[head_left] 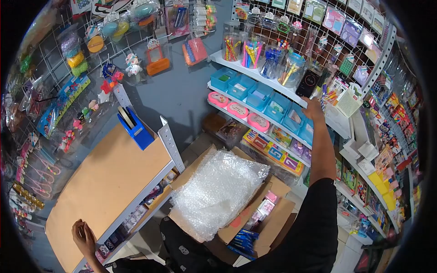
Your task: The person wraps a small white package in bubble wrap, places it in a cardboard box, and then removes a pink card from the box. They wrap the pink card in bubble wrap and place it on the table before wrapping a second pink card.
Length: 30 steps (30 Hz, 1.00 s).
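Observation:
My right hand [312,109] reaches out to the shelf at the right, its fingers at the lower edge of a black phone [308,83] that stands upright and shows a lit screen. Beside the phone are clear jars of pens [291,70]. Over the near end of the brown table top [114,168] is my left hand [83,235], its fingers curled with nothing visible in them. A blue tape dispenser [136,129] stands at the far end of that table top. Bubble wrap [218,189] lies over an open cardboard box in front of me.
Below the jars, shelves hold blue trays [259,95] and pink heart-shaped boxes [237,109]. Another open carton [277,214] on the floor holds pink and blue packs. Wire racks with hanging goods line the left and back. A white basket [349,102] stands right of my right hand.

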{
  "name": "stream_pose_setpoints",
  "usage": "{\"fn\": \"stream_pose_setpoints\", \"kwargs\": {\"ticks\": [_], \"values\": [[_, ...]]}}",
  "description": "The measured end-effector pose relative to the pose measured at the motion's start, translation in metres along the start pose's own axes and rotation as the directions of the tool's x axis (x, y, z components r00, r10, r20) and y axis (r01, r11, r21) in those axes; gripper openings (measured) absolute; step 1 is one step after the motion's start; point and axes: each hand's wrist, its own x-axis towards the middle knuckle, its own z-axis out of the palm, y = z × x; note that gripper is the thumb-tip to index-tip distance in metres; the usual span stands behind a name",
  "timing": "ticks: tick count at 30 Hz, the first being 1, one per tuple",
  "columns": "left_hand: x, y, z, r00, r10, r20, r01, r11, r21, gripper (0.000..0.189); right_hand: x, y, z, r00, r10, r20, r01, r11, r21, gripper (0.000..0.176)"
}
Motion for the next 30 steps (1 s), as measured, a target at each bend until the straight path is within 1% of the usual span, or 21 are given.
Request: {"fn": "stream_pose_setpoints", "kwargs": {"ticks": [3,6,10,12,15,18,21,24,27,30], "values": [[0.0,0.001,-0.001,1.0,-0.013,0.005,0.013,1.0,0.024,0.014,0.002,0.003,0.004,0.999,-0.024,-0.021,0.024,1.0,-0.001,0.071],[0.0,-0.004,0.0,1.0,0.002,-0.004,-0.002,1.0,-0.002,0.014,0.001,0.003,0.002,0.997,-0.059,-0.042,0.058,0.998,-0.022,0.073],[0.0,-0.002,-0.001,1.0,-0.009,0.011,0.008,0.999,0.034,0.013,-0.002,0.008,0.002,0.988,-0.123,-0.092,0.123,0.992,-0.008,0.074],[0.0,0.0,0.0,1.0,-0.009,0.002,0.009,0.999,0.039,0.012,-0.004,0.007,-0.002,0.987,-0.131,-0.095,0.131,0.991,-0.008,0.075],[0.0,-0.005,0.001,0.999,0.043,-0.024,-0.042,0.998,0.054,0.013,-0.006,0.002,-0.012,0.996,-0.085,-0.001,0.085,0.996,0.021,0.075],[0.0,-0.008,0.0,0.999,0.035,-0.023,-0.034,0.999,0.034,0.013,-0.008,0.0,-0.019,0.99,-0.138,-0.026,0.14,0.989,0.047,0.078],[0.0,-0.003,0.001,0.999,0.035,-0.033,-0.033,0.998,0.058,0.013,-0.009,0.002,-0.025,0.99,-0.138,-0.034,0.14,0.988,0.068,0.081],[0.0,-0.003,0.002,0.999,0.025,-0.041,-0.023,0.999,0.044,0.014,-0.007,0.006,-0.025,0.989,-0.139,-0.052,0.142,0.987,0.069,0.082],[0.001,-0.002,-0.002,1.0,-0.013,-0.005,0.014,0.997,0.078,0.013,-0.009,0.007,-0.024,0.988,-0.139,-0.073,0.145,0.986,0.08,0.082],[0.001,-0.004,0.0,1.0,-0.002,-0.015,0.003,0.999,0.045,0.012,-0.009,0.008,-0.022,0.981,-0.165,-0.102,0.175,0.98,0.095,0.083]]}}
